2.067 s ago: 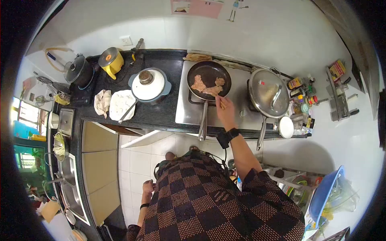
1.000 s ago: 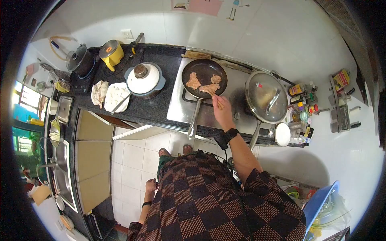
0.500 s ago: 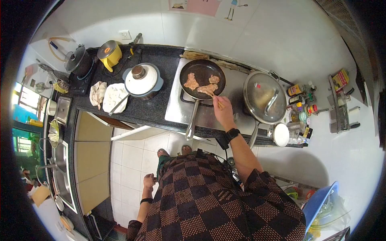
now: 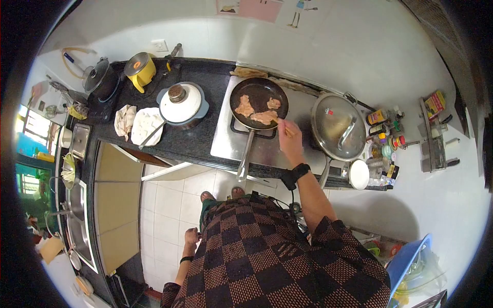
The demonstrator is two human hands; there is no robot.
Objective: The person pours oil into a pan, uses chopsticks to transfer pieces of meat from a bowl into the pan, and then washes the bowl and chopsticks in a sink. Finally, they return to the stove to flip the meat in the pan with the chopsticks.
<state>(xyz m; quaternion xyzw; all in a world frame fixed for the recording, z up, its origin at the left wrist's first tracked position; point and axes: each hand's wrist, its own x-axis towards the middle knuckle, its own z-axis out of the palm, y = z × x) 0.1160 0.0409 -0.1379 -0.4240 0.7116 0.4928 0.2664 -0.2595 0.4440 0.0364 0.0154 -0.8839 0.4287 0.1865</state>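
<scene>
My right hand (image 4: 291, 141) is closed around wooden chopsticks (image 4: 280, 121), whose tips are at the right edge of the frying pan (image 4: 263, 88). Three pieces of meat lie in this dark pan: one on the left (image 4: 245, 106), one on the right (image 4: 273, 103) and one at the front (image 4: 264, 118). The front piece is nearest the chopsticks. The pan rests on the left burner of the steel stove (image 4: 224, 138), its metal handle pointing toward me. Low by my side, my left hand (image 4: 191, 236) is closed, with a small dark thing at its fingers that I cannot make out.
A lidded pan (image 4: 328, 126) occupies the right burner. Jars and bottles (image 4: 378, 127) crowd the right end, beside a white bowl (image 4: 359, 173). Left of the stove are a blue pot with a white lid (image 4: 179, 105), a white dish (image 4: 147, 127), a cloth (image 4: 125, 120) and a yellow pot (image 4: 144, 74).
My right hand has shifted slightly right and toward me, drawing the chopsticks away from the front piece of meat to the pan's edge. My left hand has dropped a little lower.
</scene>
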